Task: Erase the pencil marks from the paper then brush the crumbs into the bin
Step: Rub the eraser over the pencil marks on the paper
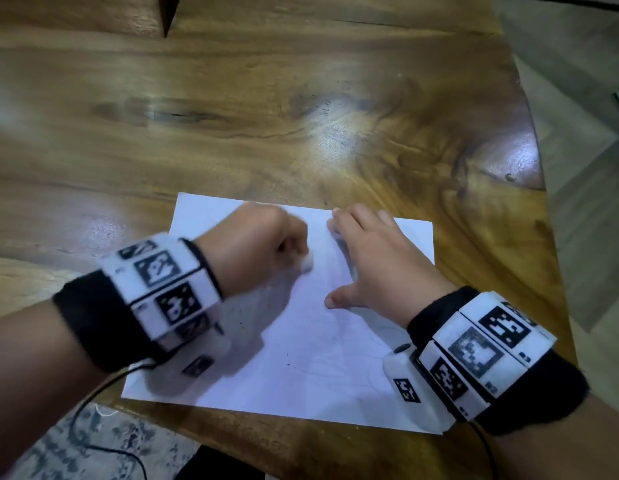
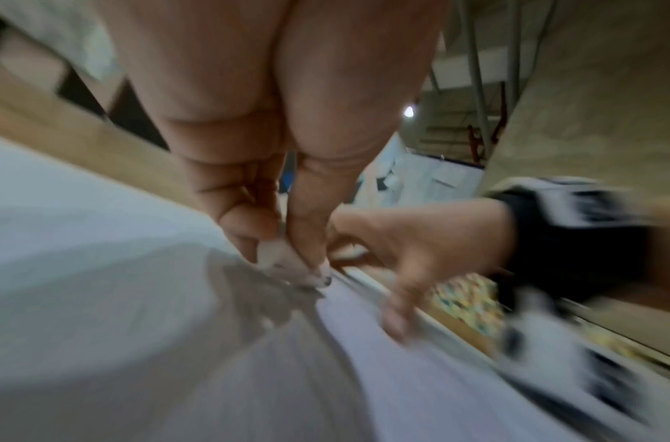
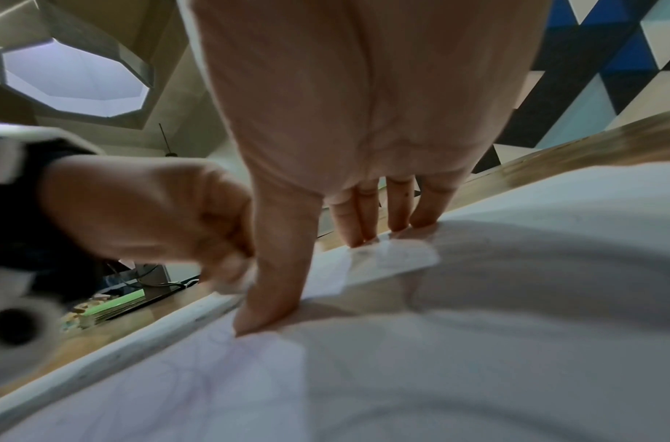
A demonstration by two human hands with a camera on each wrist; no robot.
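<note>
a sheet of white paper [image 1: 301,358] lies flat on a glossy wooden table [image 1: 266,116], near the edge closest to the person. the left hand [image 1: 252,244] is curled into a fist over the upper middle of the sheet, its fingertips pinching a small white eraser [image 1: 306,263] whose end touches the paper; the hand looks blurred. the right hand [image 1: 377,261] lies spread out, fingers straight and apart, pressing on the right half of the sheet with its fingertips at the far edge and the thumb [image 1: 335,299] stretched toward the middle. faint pencil lines [image 1: 335,341] show across the lower part of the page, with a few dark specks [image 1: 287,356] scattered on it. both wrists wear black bands with white marked blocks.
</note>
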